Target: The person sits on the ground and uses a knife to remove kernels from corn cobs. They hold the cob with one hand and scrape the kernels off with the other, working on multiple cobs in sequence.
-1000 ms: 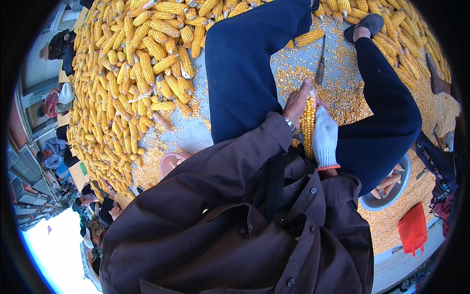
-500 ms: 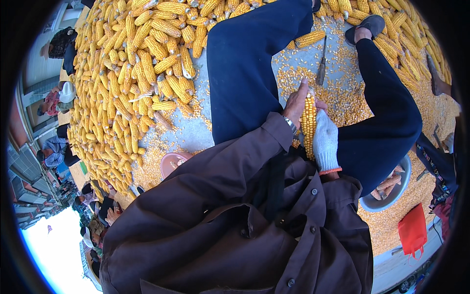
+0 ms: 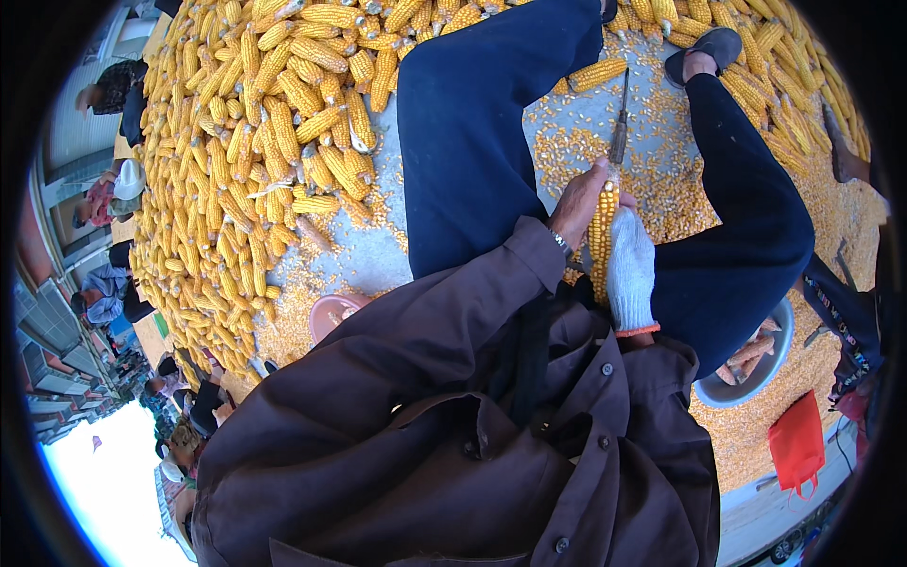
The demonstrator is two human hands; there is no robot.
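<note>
Between my legs I hold a yellow corn cob (image 3: 600, 248) lengthwise, its tip pointing away from me. My bare left hand (image 3: 576, 210), a metal watch on its wrist, is closed on the cob's left side near the tip. My right hand (image 3: 631, 269), in a white knit glove with an orange cuff, is wrapped round the right side; its fingers are partly hidden. Just beyond the cob's tip is a screwdriver-like tool (image 3: 619, 137) with a dark handle and thin shaft, over the kernel-strewn floor (image 3: 557, 118).
A large heap of corn cobs (image 3: 236, 170) spreads to the left, with more cobs (image 3: 775, 66) at far right. A pink basin (image 3: 326, 317) stands left, a grey-blue basin (image 3: 779, 364) of bare cobs right, near a red bag (image 3: 796, 442). Other people sit around.
My left hand has shifted slightly, its thumb lower and now bent over the cob's tip. The right hand stays on the cob, its knuckles turned slightly.
</note>
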